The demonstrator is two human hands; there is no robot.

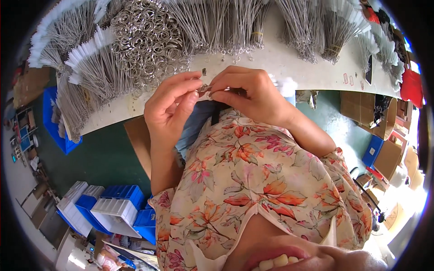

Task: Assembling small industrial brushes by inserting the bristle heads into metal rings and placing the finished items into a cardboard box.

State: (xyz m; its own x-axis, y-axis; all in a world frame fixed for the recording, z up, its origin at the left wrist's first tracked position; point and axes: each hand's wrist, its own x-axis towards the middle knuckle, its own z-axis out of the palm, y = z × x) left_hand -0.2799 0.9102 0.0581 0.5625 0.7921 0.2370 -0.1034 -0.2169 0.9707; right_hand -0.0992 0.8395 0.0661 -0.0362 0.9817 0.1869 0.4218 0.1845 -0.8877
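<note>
In the head view, the left hand point(171, 106) and the right hand point(246, 92) meet in front of the chest, near the table's edge. Between their fingertips is a small shiny metal piece point(205, 88), perhaps a ring; its exact shape is too small to tell. The right thumb and forefinger pinch it from one side; the left thumb and fingertips pinch it from the other, the remaining left fingers loosely curled. Beyond them on the white table point(294, 74) lie a heap of metal rings point(149, 38) and bundles of wire-stemmed brushes point(199, 27) with looped ends. Handling so slight a piece well likely calls for one hand gripping firmly while the other does the fine work, fingertips close together, nails clear of the metal, and pressure light enough not to bend it
</note>
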